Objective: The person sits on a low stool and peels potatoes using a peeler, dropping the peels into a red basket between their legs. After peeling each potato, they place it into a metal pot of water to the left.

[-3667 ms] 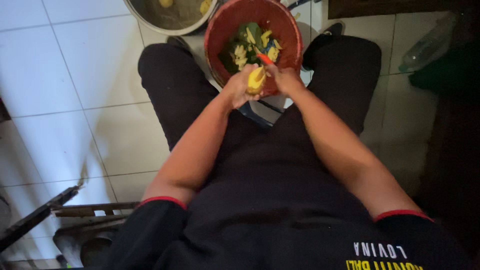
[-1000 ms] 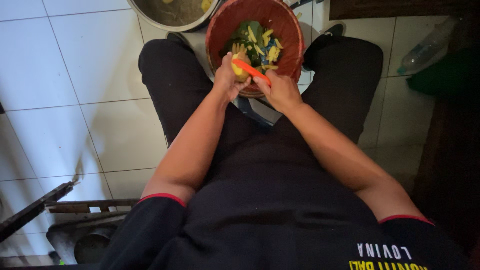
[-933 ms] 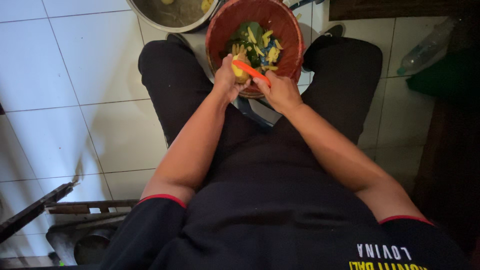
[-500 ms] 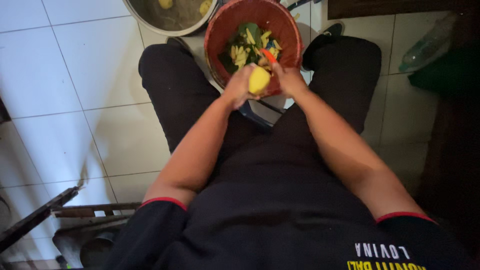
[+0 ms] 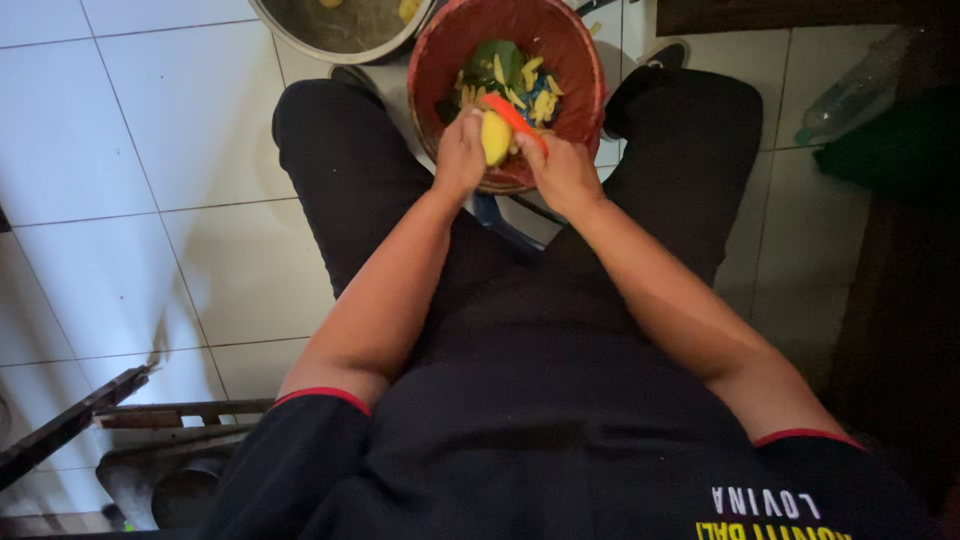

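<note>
the metal pot (image 5: 340,30) is cut off by the top edge, and the blade of the orange-handled peeler (image 5: 515,120) is too small to make out. the left hand (image 5: 460,155) is curled tight around a small yellow peeled vegetable (image 5: 495,137) above the near rim of the round reddish-brown basket (image 5: 580,70). the right hand (image 5: 563,172) grips the peeler against it, both forearms reaching forward between the knees.

Red basin (image 5: 575,60) blocking ahead between the knees, metal pot (image 5: 340,30) crowding its left, white floor tiles (image 5: 120,200) lying open leftward
</note>
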